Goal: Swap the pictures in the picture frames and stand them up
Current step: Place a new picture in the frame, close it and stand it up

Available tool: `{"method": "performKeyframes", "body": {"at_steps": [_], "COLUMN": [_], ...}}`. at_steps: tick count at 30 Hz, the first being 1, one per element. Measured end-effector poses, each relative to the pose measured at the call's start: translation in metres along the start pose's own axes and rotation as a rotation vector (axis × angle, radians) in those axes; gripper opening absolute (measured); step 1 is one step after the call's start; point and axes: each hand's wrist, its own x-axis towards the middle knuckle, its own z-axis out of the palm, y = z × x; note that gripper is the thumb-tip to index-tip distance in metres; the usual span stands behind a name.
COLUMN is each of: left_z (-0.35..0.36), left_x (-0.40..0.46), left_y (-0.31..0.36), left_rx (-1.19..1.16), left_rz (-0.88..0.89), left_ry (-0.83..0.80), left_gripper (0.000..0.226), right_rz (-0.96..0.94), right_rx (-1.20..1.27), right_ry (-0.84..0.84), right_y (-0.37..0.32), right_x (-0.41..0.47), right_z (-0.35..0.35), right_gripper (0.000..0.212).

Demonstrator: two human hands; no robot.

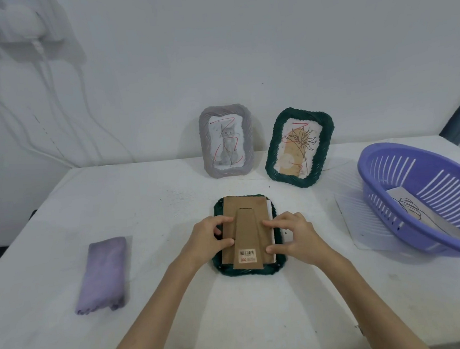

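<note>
At the middle of the white table point(69, 311) a dark green frame point(281, 264) lies face down, its brown cardboard backing point(231, 229) and folded stand point(247, 228) on top, with a barcode sticker near the stand's near end. A white strip, probably the picture's edge, shows along the backing's right side. The left hand point(210, 239) pinches the backing's left edge between curled fingers and thumb; the right hand point(291, 237) does likewise at the right edge, fingertips on the cardboard. Far behind, leaning against the wall, a grey frame point(226, 141) with a cat drawing stands upright, and just right of it a second green frame point(299, 146) with a plant drawing stands tilted. To the right a purple basket point(389, 183), holding a loose sheet, overhangs the table's right edge, resting on a white sheet point(359, 224). Well left lies a folded purple cloth point(102, 275). Bare tabletop lies between cloth and hands, and along the near edge.
</note>
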Motion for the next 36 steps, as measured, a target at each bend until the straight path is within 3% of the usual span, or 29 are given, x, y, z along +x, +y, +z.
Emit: {"method": "performKeyframes", "body": {"at_steps": [6,13,29,36], "left_z": [-0.004,-0.006,-0.003,-0.010], "left_x": [0.000,-0.001,0.001,0.001], "left_y": [0.004,0.004,0.009,0.014], "left_rx": [-0.037,-0.188,0.123,0.187], "left_rz": [0.007,-0.048,-0.084,-0.092], "left_ry": [0.008,0.022,-0.018,-0.049], "left_gripper": [0.050,0.054,0.052,0.062], "right_rz": [0.027,0.111,0.089,0.054], "right_rx": [-0.042,0.101,0.093,0.085], "right_ry": [0.045,0.180,0.158,0.145], "right_y": [0.000,-0.004,0.001,0.003], "right_x": [-0.001,0.006,0.017,0.018], "right_z": [0.001,0.003,0.014,0.014], "right_gripper": [0.074,0.065,0.055,0.050]}}
